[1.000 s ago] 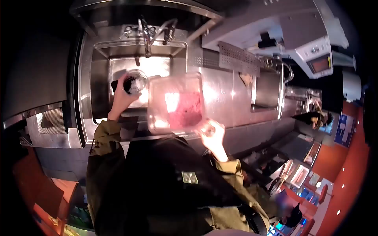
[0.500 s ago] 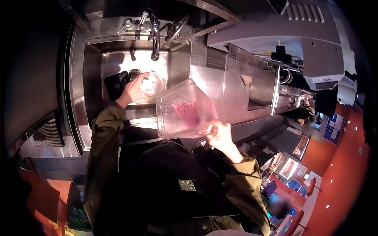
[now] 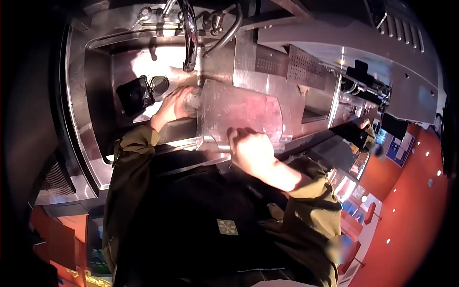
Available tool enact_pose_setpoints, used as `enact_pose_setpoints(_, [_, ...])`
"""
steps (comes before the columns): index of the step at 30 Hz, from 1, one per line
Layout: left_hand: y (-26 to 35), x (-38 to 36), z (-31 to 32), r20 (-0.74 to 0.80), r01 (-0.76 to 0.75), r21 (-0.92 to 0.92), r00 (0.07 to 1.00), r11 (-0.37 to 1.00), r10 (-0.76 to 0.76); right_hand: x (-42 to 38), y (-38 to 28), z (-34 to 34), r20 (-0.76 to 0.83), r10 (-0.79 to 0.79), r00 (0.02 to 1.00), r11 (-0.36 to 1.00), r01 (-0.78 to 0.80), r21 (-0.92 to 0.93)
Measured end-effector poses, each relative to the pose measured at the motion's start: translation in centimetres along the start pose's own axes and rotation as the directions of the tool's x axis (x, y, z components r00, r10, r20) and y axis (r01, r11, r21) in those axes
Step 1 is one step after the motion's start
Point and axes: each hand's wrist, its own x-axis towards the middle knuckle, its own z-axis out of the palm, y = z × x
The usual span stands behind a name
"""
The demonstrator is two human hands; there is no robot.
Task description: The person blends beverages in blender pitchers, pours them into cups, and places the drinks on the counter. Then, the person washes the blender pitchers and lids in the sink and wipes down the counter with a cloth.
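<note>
A clear plastic container, with something pink showing through it, is tipped over the right rim of the sink. My right hand is closed on its near side. At the container's left edge, my left hand is wrapped round a clear, round vessel, partly hidden behind the container. In the sink basin, left of my left hand, lie a black square container and a small round metal-rimmed item.
A curved chrome faucet hangs over the basin. On the right are a perforated metal panel and a steel counter. A large grey machine stands further right. Other people are visible at the far right.
The clear container has turned and shifted right and up, tilting further. My left hand and the round vessel have moved slightly right. The view has moved closer to the sink.
</note>
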Motion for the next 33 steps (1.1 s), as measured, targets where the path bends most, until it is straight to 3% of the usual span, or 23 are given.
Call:
enact_pose_setpoints(3, [0.4,-0.1,0.1,0.039,0.018,0.006,0.999,1.000,-0.019,1.0,1.4,1.9,0.068,-0.046,0.997,0.999,0.047,-0.013])
enact_pose_setpoints(6, [0.8,-0.1,-0.2,0.044,0.052,0.015,0.998,0.999,-0.053,0.7,-1.1,0.0,0.023,-0.015,1.000,0.996,0.017,-0.083])
enact_pose_setpoints(9, [0.5,-0.2,0.6,0.105,0.068,0.000,0.992,0.998,-0.068,1.5,0.3,2.9,0.208,-0.006,0.978,0.996,0.023,-0.082])
enact_pose_setpoints(11, [0.5,-0.5,0.8,0.030,0.042,0.020,0.999,0.999,-0.043,1.3,-0.5,0.9,0.069,-0.030,0.997,0.997,0.035,-0.069])
enact_pose_setpoints(15, [0.2,-1.1,1.2,0.070,0.074,0.017,0.995,0.997,-0.075,1.0,0.8,3.3,0.165,-0.007,0.986,0.996,0.022,-0.089])
enact_pose_setpoints(17, [0.6,-0.8,0.7,0.081,0.078,0.027,0.993,0.997,-0.080,1.1,0.8,1.2,0.083,0.000,0.997,0.999,-0.004,0.046])
enact_pose_setpoints(18, [0.2,-1.0,1.1,0.006,0.021,0.005,1.000,1.000,-0.021,0.8,0.0,0.7,0.080,0.023,0.997,1.000,-0.024,0.011])
enact_pose_setpoints(20, [-0.7,-0.9,1.6,-0.006,0.031,0.018,1.000,0.999,-0.031,0.8,-0.9,0.7,0.075,0.040,0.996,0.998,-0.037,-0.049])
enact_pose_setpoints(23, [0.2,-1.4,1.4,0.044,0.043,-0.005,0.998,0.999,-0.043,1.7,-0.1,1.6,0.130,-0.028,0.991,0.997,0.037,-0.066])
enact_pose_setpoints(27, [0.8,-1.3,1.1,0.006,0.054,-0.026,0.999,0.998,-0.054,0.7,-1.3,0.6,0.079,0.021,0.997,0.998,-0.016,-0.064])
enact_pose_setpoints(28, [0.7,-1.3,1.0,0.087,0.103,-0.020,0.991,0.994,-0.101,0.9,-0.8,1.7,0.129,-0.006,0.992,0.999,0.013,-0.051])
enact_pose_setpoints(30, [0.4,-1.6,1.6,0.046,0.041,-0.001,0.998,0.999,-0.041,1.1,0.0,2.0,0.178,0.020,0.984,0.998,-0.011,-0.055])
enact_pose_setpoints(31, [0.6,-1.4,1.4,0.010,0.026,0.011,1.000,1.000,-0.027,1.2,-0.6,1.4,0.069,0.009,0.998,0.995,-0.003,-0.095])
enact_pose_setpoints(33, [0.7,-1.4,1.2,0.030,0.061,-0.008,0.998,0.998,-0.061,0.7,-1.6,0.8,0.062,0.046,0.997,0.996,-0.041,-0.083])
